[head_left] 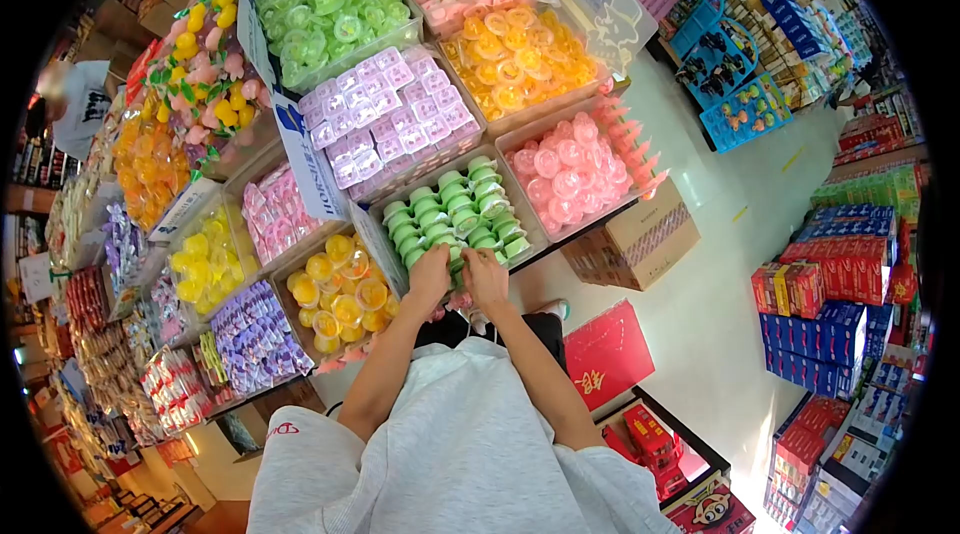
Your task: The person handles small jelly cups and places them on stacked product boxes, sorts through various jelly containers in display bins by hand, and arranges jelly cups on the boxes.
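Observation:
Small green cups [450,202] with pale lids stand in stacked rows inside a clear-walled bin in front of me. At the bin's near edge, my left hand [431,274] has its fingers curled in against a green cup. Close beside it on the right, my right hand [486,280] is also closed, its fingertips on the green cups at the front of the bin. A green cup shows partly between the two hands; the rest of what the fingers touch is hidden by them.
Around this bin are pink cups [570,174], orange cups [515,56], lilac packs [385,114] and yellow-orange cups [338,289]. A cardboard box [640,239] stands below on the right. Packed shelves [835,284] line the right side. A person [80,109] is at far left.

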Tool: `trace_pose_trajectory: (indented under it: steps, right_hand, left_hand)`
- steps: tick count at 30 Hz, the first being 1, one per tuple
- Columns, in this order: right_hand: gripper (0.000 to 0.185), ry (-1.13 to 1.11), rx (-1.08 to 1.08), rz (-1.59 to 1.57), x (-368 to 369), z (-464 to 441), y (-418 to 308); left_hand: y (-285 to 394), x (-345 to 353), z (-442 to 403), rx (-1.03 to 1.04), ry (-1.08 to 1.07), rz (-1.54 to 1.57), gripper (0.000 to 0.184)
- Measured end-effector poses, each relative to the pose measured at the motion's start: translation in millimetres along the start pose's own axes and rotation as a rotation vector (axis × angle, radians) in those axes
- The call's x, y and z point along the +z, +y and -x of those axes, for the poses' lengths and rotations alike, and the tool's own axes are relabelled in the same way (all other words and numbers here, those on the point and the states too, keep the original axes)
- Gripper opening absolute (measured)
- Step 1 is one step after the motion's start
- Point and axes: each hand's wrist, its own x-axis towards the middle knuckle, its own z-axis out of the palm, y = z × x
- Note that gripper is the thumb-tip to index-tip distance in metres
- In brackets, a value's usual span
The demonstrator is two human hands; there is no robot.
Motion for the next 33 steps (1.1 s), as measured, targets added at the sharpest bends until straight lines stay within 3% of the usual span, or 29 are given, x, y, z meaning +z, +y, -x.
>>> trace_pose_trajectory:
  steps: [12, 21, 24, 29, 33]
  right_hand:
    - [0.025, -0.197, 0.085, 0.085, -8, -4, -6]
    - [0.042, -0.171, -0.02, 0.16, 2, 1, 5]
    - [0.046, -0.147, -0.035, 0.165, 3, 4, 7]
    - [0.061, -0.184, -0.015, 0.159, -3, 4, 2]
    - [0.06, -0.156, -0.021, 0.021, -11, 11, 2]
  left_hand:
    - [2, 6, 0, 0.004, 0.007, -0.063, 0.006]
    - [5, 8, -4, -0.093, -0.045, -0.174, 0.019]
    - [4, 9, -4, -0.093, -0.049, -0.26, 0.034]
    - [-1, 9, -5, -0.157, -0.03, -0.244, 0.038]
    - [3, 8, -4, -0.155, -0.002, -0.177, 0.04]
